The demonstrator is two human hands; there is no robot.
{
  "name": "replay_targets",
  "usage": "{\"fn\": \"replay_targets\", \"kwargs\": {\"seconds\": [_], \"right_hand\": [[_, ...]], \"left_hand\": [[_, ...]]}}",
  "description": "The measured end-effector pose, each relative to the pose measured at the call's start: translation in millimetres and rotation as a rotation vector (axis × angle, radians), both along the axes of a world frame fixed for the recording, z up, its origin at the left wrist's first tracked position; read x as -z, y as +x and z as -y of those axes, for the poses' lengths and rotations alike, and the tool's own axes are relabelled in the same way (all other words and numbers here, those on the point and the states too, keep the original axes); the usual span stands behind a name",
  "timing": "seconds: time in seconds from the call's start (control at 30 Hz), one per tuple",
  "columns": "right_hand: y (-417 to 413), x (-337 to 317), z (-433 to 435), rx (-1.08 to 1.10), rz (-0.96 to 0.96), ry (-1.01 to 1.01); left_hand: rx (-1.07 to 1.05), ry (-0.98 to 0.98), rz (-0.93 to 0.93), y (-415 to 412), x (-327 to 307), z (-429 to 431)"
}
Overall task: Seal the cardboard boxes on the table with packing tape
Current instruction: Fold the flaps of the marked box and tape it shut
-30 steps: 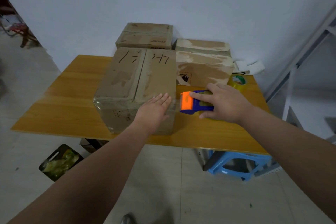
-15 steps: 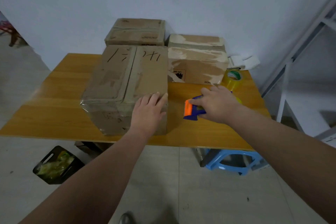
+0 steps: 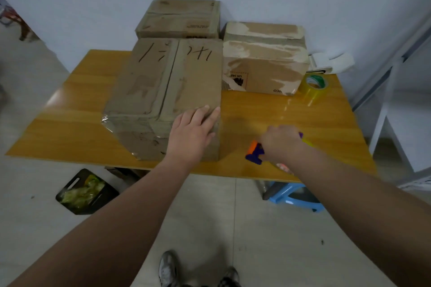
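A large cardboard box [image 3: 163, 91] with black marker strokes on its taped top stands on the wooden table [image 3: 70, 133]. My left hand [image 3: 193, 133] lies flat on the box's near right corner, fingers spread. To the right, my right hand [image 3: 281, 143] grips a blue and orange tape dispenser [image 3: 254, 152] near the table's front edge, blurred by motion. Two more boxes are behind: a torn one [image 3: 263, 58] at the back right and a flat one [image 3: 179, 18] against the wall.
A roll of clear yellowish tape [image 3: 314, 86] stands on the table's right side, white paper [image 3: 331, 63] behind it. Under the table are a blue stool [image 3: 293, 198] and a black bin [image 3: 86, 191] of green scraps. A metal shelf frame [image 3: 396, 72] stands at right.
My right hand has pulled the dispenser toward me, from beside the box to the table's front edge. My left hand has stayed on the box corner. The camera tilted down.
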State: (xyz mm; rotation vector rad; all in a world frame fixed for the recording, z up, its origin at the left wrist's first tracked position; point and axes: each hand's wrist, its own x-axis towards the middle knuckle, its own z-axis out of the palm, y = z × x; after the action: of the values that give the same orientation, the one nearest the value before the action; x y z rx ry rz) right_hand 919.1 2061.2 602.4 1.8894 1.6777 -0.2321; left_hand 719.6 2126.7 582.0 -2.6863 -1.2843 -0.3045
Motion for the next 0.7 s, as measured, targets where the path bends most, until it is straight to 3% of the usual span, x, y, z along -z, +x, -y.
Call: {"fn": "replay_targets", "kwargs": {"seconds": [0.13, 0.23, 0.33, 0.47, 0.7], "right_hand": [[33.3, 38.1, 14.8, 0.435, -0.564, 0.267], [37.7, 60.2, 12.4, 0.691, -0.852, 0.447], [35.8, 80.6, 4.0, 1.088, -1.084, 0.563], [32.0, 107.9, 2.5, 1.238, -1.073, 0.555], [22.7, 145.2, -2.1, 1.17, -0.869, 0.526]], "left_hand": [[-0.016, 0.006, 0.035, 3.6, 0.5, 3.1], [-0.017, 0.019, 0.063, 5.6, -0.4, 5.3], [-0.022, 0.046, 0.081, 7.8, 0.0, 6.0], [-0.034, 0.061, 0.094, 11.1, 0.6, 7.2], [-0.044, 0.06, 0.093, 11.7, 1.9, 8.3]]}}
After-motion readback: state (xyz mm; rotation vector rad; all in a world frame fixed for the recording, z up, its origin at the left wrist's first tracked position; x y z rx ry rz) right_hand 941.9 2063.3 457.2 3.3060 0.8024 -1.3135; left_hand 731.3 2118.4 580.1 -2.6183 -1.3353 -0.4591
